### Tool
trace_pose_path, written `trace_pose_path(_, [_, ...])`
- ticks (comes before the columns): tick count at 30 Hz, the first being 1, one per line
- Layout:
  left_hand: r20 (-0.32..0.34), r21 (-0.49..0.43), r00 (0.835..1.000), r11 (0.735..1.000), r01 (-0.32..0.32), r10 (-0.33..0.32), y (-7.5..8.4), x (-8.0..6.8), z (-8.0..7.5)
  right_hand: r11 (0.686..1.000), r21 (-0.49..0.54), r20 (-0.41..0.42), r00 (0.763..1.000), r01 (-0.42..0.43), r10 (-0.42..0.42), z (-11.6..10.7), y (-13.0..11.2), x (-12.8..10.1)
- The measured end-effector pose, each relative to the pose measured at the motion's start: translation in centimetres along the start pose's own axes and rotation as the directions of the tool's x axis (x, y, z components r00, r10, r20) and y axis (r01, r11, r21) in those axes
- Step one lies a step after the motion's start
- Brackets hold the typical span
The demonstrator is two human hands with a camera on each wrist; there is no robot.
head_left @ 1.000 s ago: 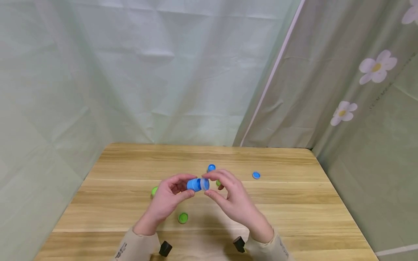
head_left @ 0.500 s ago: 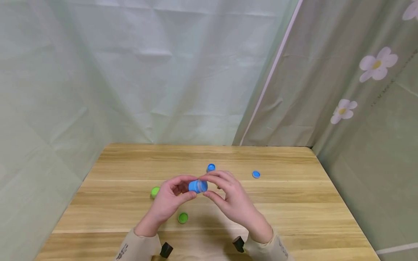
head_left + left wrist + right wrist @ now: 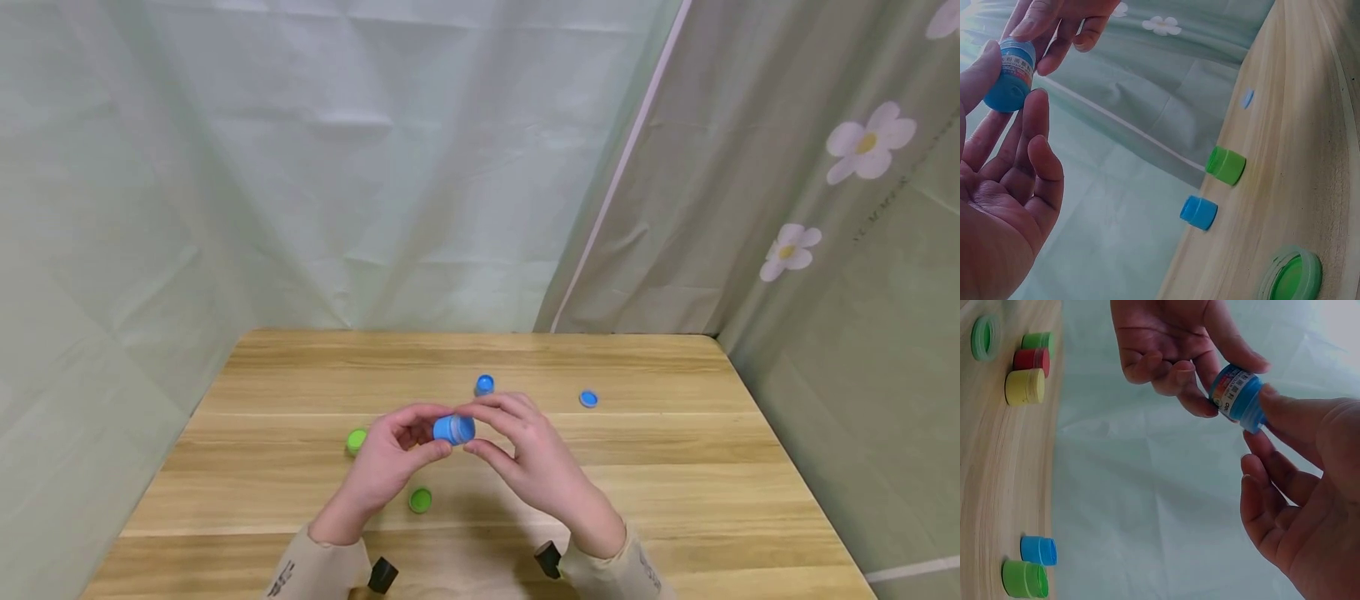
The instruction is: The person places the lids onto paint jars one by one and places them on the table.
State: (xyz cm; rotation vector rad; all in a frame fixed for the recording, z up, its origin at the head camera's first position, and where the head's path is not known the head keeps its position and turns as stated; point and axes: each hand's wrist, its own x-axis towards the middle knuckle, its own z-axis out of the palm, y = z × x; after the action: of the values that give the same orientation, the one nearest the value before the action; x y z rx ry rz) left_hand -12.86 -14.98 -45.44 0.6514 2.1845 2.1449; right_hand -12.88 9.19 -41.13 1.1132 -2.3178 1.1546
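Note:
Above the wooden table (image 3: 675, 467), both hands hold one small blue jar (image 3: 453, 429) on its side. My left hand (image 3: 437, 432) pinches its left end between thumb and fingers. From the other side, my right hand (image 3: 467, 428) pinches its right end. The right wrist view shows the blue jar (image 3: 1237, 394) with a printed label, the left hand's fingers (image 3: 1179, 375) round it, and my right thumb (image 3: 1285, 412) on its blue end. In the left wrist view the blue jar (image 3: 1009, 76) sits between my left thumb and fingertips (image 3: 1035, 106).
On the table lie another small blue jar (image 3: 484, 384), a blue lid (image 3: 588, 399), a green jar (image 3: 356, 440) and a green lid (image 3: 420, 499). The right wrist view also shows a red jar (image 3: 1032, 359) and a yellow jar (image 3: 1024, 386). Pale curtains hang around the table.
My right fingers have slid left over the jar's pale right end, which no longer shows. Both hands stay in the same spot above the table.

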Motion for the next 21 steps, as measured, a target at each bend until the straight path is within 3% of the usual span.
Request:
trace_pose_path(9, [0.003, 0.009, 1.000, 1.000, 0.003, -0.003, 0.14, -0.03, 0.30, 0.991, -0.093, -0.028, 0.995, -0.101, 0.099, 0.12, -0.41, -0.02])
trace_pose_path(16, [-0.007, 0.017, 1.000, 1.000, 0.016, -0.016, 0.39, 0.00, 0.29, 0.969, -0.120, 0.026, 0.975, -0.215, 0.220, -0.07, -0.51, -0.25])
trace_pose_path(21, [-0.020, 0.005, 1.000, 1.000, 0.012, -0.012, 0.54, 0.01, 0.06, 0.984, -0.063, 0.024, 0.985, -0.166, 0.168, -0.57, -0.20, -0.31])
